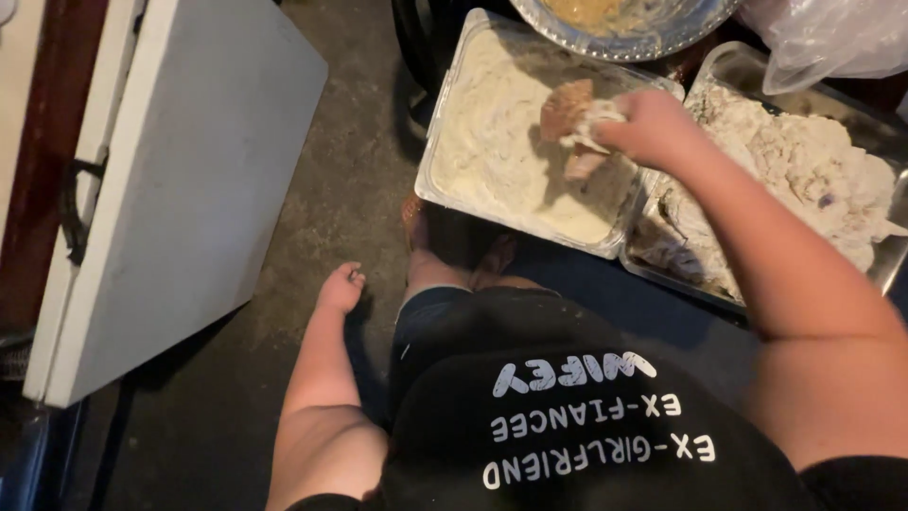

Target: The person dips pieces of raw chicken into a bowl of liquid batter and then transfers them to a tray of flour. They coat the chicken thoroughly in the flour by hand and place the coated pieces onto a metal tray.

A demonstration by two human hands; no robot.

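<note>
A piece of meat (567, 123), pink-brown and partly dusted white, pinched in the fingers (605, 128) of the right hand (648, 123). Held up just over the clear tub of flour (454, 142), not touching the white powder below. Right of the fingers, a metal tray (728, 66) piled with more floured pieces (804, 161) (lumpy and pale, hard to count). Above the fingers, at the far edge, a round metal bowl (653, 38) with yellowish mix inside. A clear plastic bag (832, 38) up in the corner beyond the tray.

Left hand (340, 287) far off to the left and lower down, hanging free over the dark floor (331, 142), fingers loosely curled, holding nothing. Further left, a white folded table (189, 170) leaning on its side.

Could go wrong, likely: a slippery, sticky piece, gripped only at one end, so a slide out of the fingers and a plop into the flour, with a puff of powder over the rim. Tub and tray both sitting low and close to the knees, so a bump could tip flour onto the floor.
</note>
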